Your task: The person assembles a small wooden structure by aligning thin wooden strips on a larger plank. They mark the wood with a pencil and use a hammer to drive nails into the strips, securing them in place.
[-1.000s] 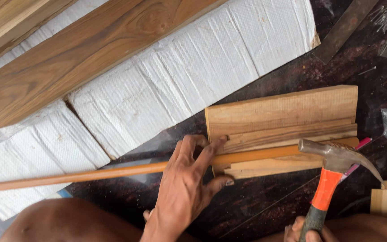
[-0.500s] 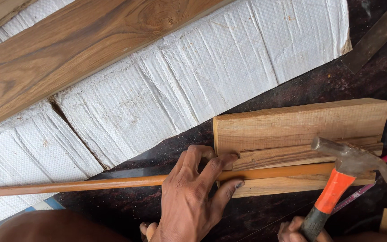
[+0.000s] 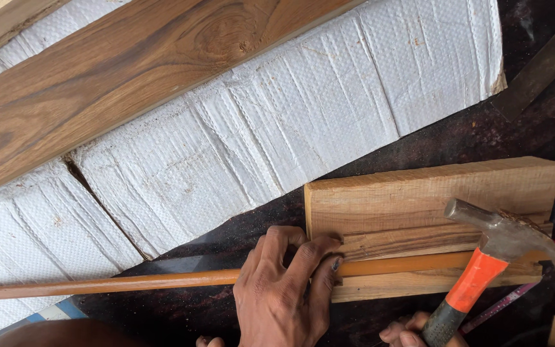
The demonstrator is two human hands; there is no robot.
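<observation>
From the head view, the left hand (image 3: pixel 284 289) presses flat over a thin orange rod (image 3: pixel 162 281), pinning it against the wooden block (image 3: pixel 419 199) just beyond its fingertips. To its right, the right hand (image 3: pixel 412 334) is closed around a claw hammer (image 3: pixel 483 270), whose head hovers above the rod.

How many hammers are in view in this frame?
1. A claw hammer with a steel head and orange-and-black handle sits at lower right, gripped low on its handle by the right hand, its head over the pale stacked wooden pieces. Others may lie outside the frame.
</observation>
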